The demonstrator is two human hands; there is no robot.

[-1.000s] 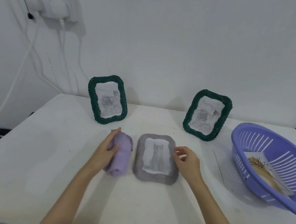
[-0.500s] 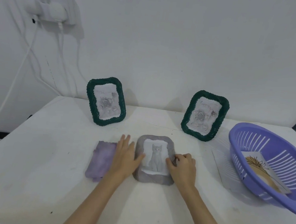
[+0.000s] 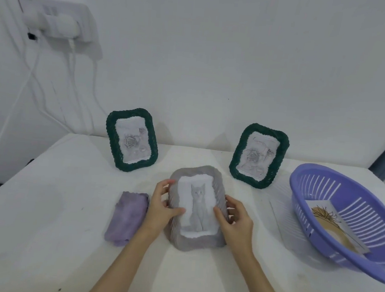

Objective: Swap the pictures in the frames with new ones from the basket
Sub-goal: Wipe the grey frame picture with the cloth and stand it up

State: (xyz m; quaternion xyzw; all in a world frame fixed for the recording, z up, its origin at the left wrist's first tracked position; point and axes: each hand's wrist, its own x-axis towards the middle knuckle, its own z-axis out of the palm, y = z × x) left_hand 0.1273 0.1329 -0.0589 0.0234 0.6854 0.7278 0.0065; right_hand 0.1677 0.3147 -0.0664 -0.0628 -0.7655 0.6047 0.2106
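A grey woven frame with a cat picture is tilted up off the white table in front of me. My left hand grips its left edge, thumb on the front. My right hand grips its right edge, thumb on the picture side. Two dark green woven frames stand upright at the back, one on the left and one on the right, each with a rose drawing. A purple basket at the right holds a picture of a brown shape with black lines.
A folded lilac cloth lies on the table left of my left hand. A sheet of paper lies flat beside the basket. A wall socket with white cables hangs at the upper left.
My left hand left the lilac cloth, which now lies flat, and moved to the grey frame. Both hands took its edges and raised its far end off the table.
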